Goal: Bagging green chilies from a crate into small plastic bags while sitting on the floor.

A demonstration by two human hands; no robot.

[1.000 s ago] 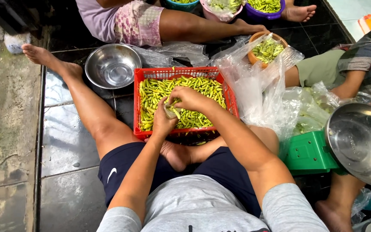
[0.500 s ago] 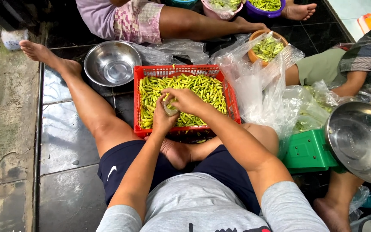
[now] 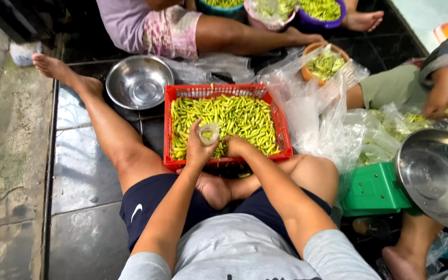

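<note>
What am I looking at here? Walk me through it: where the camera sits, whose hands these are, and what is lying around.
There is no machine. The one view comes from a camera worn on a person's head, looking down at their own lap, arms and legs as they sit on a dark tiled floor.

The left hand holds up a small clear plastic bag with a few green chillies inside. The right hand rests in the red plastic crate, on the heap of green chillies.

Beyond the crate sits an empty steel bowl. To the right are loose clear plastic bags, an orange bowl of chillies, and a green weighing scale with a steel pan.

Other people sit around the crate; one person's hand works at the right.
</note>
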